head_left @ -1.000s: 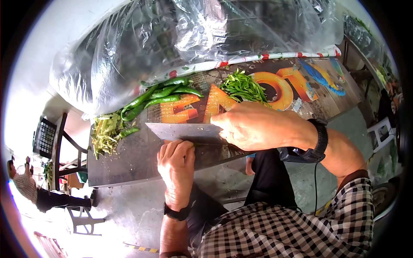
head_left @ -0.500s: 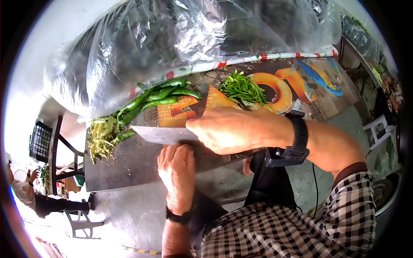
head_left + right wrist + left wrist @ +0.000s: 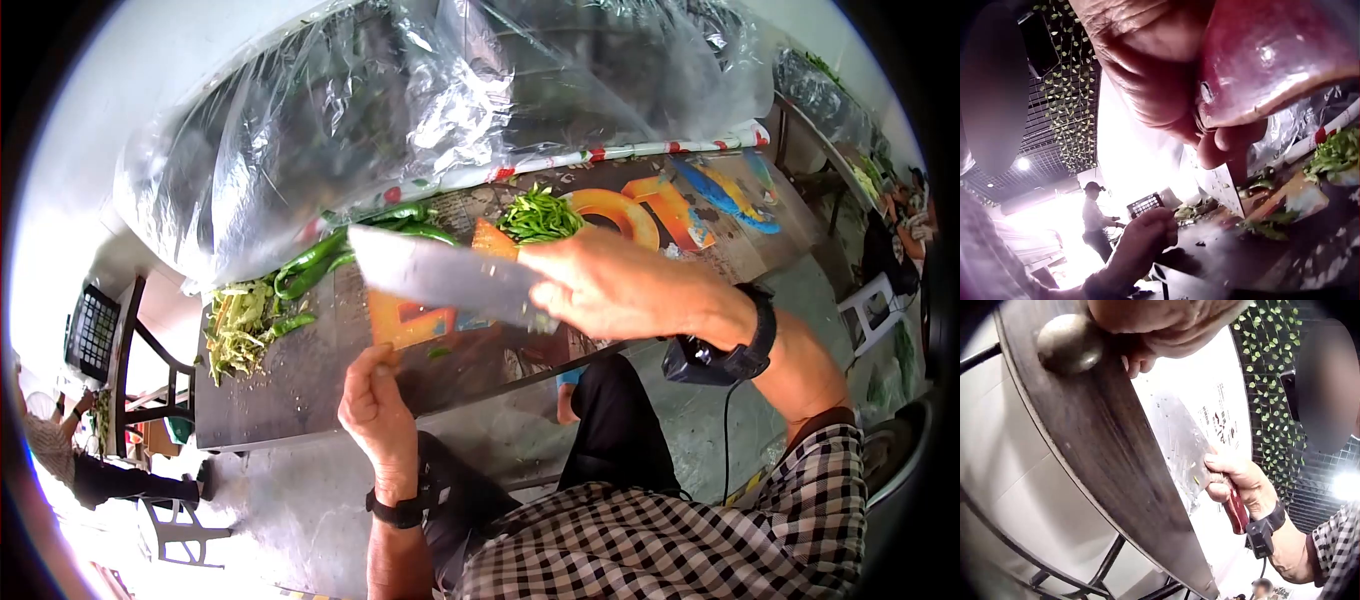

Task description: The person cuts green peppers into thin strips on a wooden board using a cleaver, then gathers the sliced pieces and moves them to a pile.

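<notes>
The right hand [image 3: 625, 285] grips a cleaver, its blade [image 3: 450, 278] blurred and raised over the table. In the right wrist view the red handle [image 3: 1272, 59] fills the top. Curled fingers form the left hand [image 3: 380, 415] at the table's near edge, thumb against the fingers; no object shows between them. Small green pieces [image 3: 438, 352] lie on the table beyond it. Whole green peppers [image 3: 318, 262] lie at the back left, partly behind the blade. A heap of sliced green pepper [image 3: 540, 215] sits further right, and pale green trimmings [image 3: 238, 330] are at the left end.
Clear plastic sheeting [image 3: 440, 100] covers a bulky thing along the table's back. The printed table [image 3: 290, 400] ends just before the person's knees. A black crate [image 3: 93, 335], a stool [image 3: 180, 530] and another person [image 3: 100, 470] are off to the left.
The cleaver has gone up from near the left fingertips, its blade now further back. The left hand has shifted left and slightly down, away from the blade. Small green pieces are now uncovered.
</notes>
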### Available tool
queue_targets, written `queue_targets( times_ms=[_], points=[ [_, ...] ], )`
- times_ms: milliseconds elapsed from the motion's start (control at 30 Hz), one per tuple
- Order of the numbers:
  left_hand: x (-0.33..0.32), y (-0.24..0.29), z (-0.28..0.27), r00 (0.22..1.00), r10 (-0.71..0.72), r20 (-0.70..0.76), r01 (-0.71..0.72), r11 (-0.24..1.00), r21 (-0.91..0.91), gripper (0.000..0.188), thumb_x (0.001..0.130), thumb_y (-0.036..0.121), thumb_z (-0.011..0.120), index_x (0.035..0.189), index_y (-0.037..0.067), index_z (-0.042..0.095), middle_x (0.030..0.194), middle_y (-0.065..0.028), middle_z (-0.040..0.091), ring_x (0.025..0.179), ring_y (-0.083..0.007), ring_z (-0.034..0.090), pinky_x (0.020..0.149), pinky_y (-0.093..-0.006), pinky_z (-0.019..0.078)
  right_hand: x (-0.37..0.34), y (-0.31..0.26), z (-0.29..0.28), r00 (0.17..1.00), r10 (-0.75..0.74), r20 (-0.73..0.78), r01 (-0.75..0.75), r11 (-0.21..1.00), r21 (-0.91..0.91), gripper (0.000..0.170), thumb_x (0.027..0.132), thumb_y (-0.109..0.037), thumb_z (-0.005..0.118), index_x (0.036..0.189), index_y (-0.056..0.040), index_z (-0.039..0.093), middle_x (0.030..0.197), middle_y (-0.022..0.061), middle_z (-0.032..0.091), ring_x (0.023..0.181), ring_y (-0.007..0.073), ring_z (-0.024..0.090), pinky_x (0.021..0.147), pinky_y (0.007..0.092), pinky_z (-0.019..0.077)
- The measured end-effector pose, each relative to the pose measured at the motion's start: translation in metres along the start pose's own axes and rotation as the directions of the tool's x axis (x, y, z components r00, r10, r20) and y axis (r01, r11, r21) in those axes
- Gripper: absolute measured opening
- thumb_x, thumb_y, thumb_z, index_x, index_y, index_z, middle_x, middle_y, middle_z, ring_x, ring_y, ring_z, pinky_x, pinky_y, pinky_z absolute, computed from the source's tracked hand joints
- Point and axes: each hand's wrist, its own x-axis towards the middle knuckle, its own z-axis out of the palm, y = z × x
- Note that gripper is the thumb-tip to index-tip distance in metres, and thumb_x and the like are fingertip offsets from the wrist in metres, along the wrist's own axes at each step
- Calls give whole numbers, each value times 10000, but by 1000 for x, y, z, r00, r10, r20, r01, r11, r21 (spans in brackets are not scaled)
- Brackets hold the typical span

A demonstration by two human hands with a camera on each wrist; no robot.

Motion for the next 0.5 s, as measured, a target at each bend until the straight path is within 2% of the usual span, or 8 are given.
queue_targets(
  times_ms=[67,133,233,267,333,400,433,500],
  points=[
    [-2,0,0,998,-15,-65,11,998,-55,198,957,-23,504,1032,29,680,845,-48,678,787,-120,622,755,-260,523,-2,-4,6,992,-14,125,9,999,43,138,869,-70,560,811,53,541,629,241,567,578,387,609,560,494,443],
    [-3,-8,-1,997,28,-71,-32,998,-56,197,960,-26,500,1038,25,673,855,-35,667,788,-118,617,753,-260,521,-2,-3,13,976,-17,217,13,1000,21,183,912,-138,593,874,14,498,632,224,525,623,449,553,577,499,404],
    [-2,-7,-1,999,3,-33,-4,1000,-29,192,935,-68,517,1020,11,670,857,-33,661,788,-114,616,746,-256,520,0,9,10,953,89,290,-92,996,-2,176,906,-151,585,892,14,524,653,219,542,634,397,594,593,472,422],
    [-4,-7,4,998,-48,-36,41,983,-179,198,914,-87,535,1005,15,677,853,-28,661,793,-112,619,745,-255,522,5,14,8,943,103,317,-105,994,-10,173,907,-153,581,910,14,536,660,218,548,635,379,604,600,464,429],
    [-3,-3,0,999,-9,36,9,1000,-11,158,958,-28,540,1031,6,676,880,-27,659,815,-105,603,774,-239,501,9,29,1,969,143,204,-145,989,-1,187,907,-155,562,976,19,560,660,196,559,614,300,609,598,430,450],
    [-2,-1,1,999,21,34,-22,999,34,160,951,-27,544,1021,14,682,862,-28,673,801,-104,613,755,-241,508,4,60,-3,996,55,-71,-75,946,-315,189,907,-135,557,1004,26,571,627,162,546,556,243,578,558,391,457],
    [-1,-3,0,996,67,52,-71,994,87,180,936,-36,541,1030,26,681,846,-34,677,789,-101,616,737,-246,512,5,60,-6,989,80,-128,-114,951,-287,175,908,-128,557,990,27,571,616,151,540,541,229,572,544,381,453],
    [1,-6,0,995,55,89,-65,991,116,200,910,-46,546,1026,32,689,858,-33,680,789,-100,617,738,-246,511,-3,47,-12,960,144,-242,-200,954,-224,151,909,-113,557,962,28,571,595,129,529,512,201,558,516,362,445]
  ],
)
